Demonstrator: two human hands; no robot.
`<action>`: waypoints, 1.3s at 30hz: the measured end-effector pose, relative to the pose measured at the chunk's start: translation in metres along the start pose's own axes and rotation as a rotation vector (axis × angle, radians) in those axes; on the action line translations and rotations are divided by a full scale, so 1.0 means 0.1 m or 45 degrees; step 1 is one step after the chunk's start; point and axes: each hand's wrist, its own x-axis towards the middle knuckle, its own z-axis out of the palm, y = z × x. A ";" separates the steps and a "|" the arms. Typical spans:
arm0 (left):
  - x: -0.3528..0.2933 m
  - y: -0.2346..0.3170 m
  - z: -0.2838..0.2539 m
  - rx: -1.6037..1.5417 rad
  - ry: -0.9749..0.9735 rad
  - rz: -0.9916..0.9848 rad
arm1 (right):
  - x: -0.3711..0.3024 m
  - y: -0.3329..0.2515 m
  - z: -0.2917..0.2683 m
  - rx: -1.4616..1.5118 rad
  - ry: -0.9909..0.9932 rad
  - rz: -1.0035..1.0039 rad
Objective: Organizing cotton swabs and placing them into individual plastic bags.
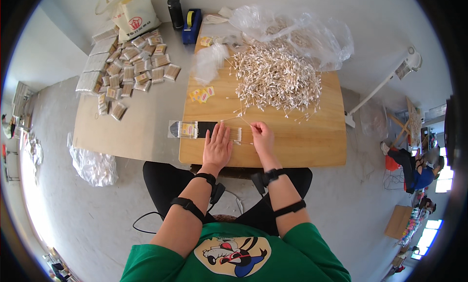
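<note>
My left hand [218, 144] lies flat with its fingers stretched out, over a row of cotton swabs [236, 134] lined up side by side on the wooden board. Beneath its fingers shows a black strip [206, 129]. Just left of that, a clear bag [187, 129] holds swabs and a small yellow card. My right hand [262, 138] is closed in a pinch on a thin cotton swab [245, 121] near the right end of the row. A big heap of loose cotton swabs [278, 77] lies beyond both hands.
Several filled swab packs [141, 66] lie on the left table beside stacked packs [96, 62]. A cloth bag [136, 19], black bottle [175, 12] and blue tape dispenser [192, 26] stand behind. Yellow cards [201, 94], clear bags [209, 62] and a lamp [385, 82] surround the heap.
</note>
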 end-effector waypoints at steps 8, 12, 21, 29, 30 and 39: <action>0.03 0.00 0.02 0.007 -0.016 -0.006 | -1.24 0.13 -0.70 0.036 -0.851 0.353; 0.01 -0.02 0.05 0.012 0.019 0.000 | -1.34 0.53 -0.50 -0.225 -0.696 0.358; 0.00 -0.03 0.02 0.036 0.013 -0.025 | -0.43 -0.28 -0.23 -0.282 -0.453 -0.214; -0.01 0.02 -0.02 -0.028 0.002 -0.005 | 0.35 -0.47 0.27 -0.640 -0.492 -0.714; -0.01 0.02 -0.02 -0.025 0.007 0.000 | 0.35 -0.46 0.28 -0.639 -0.493 -0.714; -0.01 0.00 0.00 -0.054 0.064 0.018 | 0.11 -0.38 0.18 -0.523 -0.441 -0.678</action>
